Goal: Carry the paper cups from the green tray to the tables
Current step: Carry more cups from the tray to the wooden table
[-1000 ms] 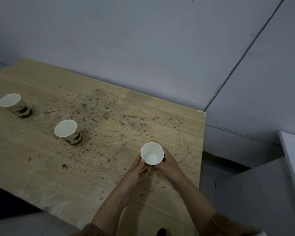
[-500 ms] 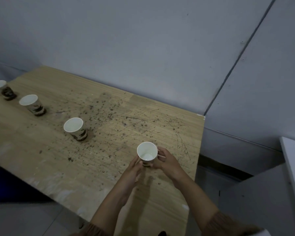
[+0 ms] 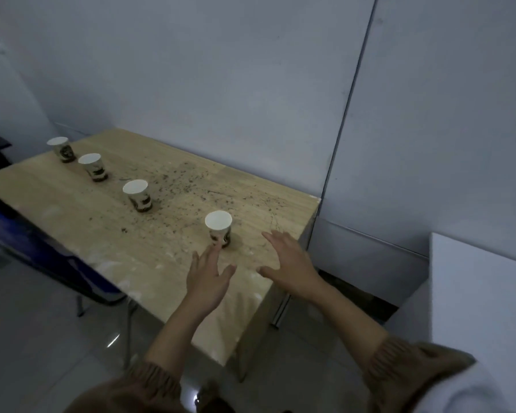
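1. A second ago both hands held the near cup [image 3: 218, 228] from its two sides. Now they have let go.
2. The near cup stands upright by itself on the table [image 3: 72, 216], close to the right end.
3. The left hand [image 3: 207, 275] is flat, with its fingers spread, and holds nothing. One fingertip is right at the bottom of the near cup. I cannot tell if it touches.
4. The right hand [image 3: 289, 263] is also spread wide and holds nothing. It is off to the right of the near cup, apart from it.
5. Three more cups stand in a row going away to the left: the second cup [image 3: 137, 195], the third cup [image 3: 93, 166] and the far cup [image 3: 60, 149].
6. So this cup looks done, and four cups are on the table now.
7. The tray is not in view, so I cannot tell if more cups wait there. I think the next job is to go back and look.
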